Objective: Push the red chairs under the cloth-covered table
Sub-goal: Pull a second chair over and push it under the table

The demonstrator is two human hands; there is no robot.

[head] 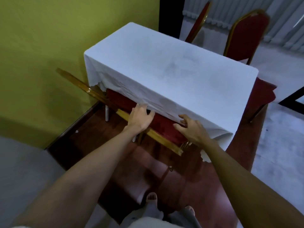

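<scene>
A table under a white cloth (164, 66) stands against the green wall. On its near side a red chair with a gold frame (164, 129) is pushed against the table edge, its backrest top facing me. My left hand (139, 119) lies on the chair's top rail with fingers spread, touching the cloth's edge. My right hand (192, 129) rests flat on the red backrest, fingers apart. A second red chair (93, 91) stands to the left on the same side, partly under the cloth. Two more red chairs (243, 37) stand beyond the far side.
The green wall (49, 55) closes the left side. A dark red cloth (261, 94) hangs at the table's right end. The floor is reddish wood under me, with pale floor at right. My feet (164, 203) show at the bottom.
</scene>
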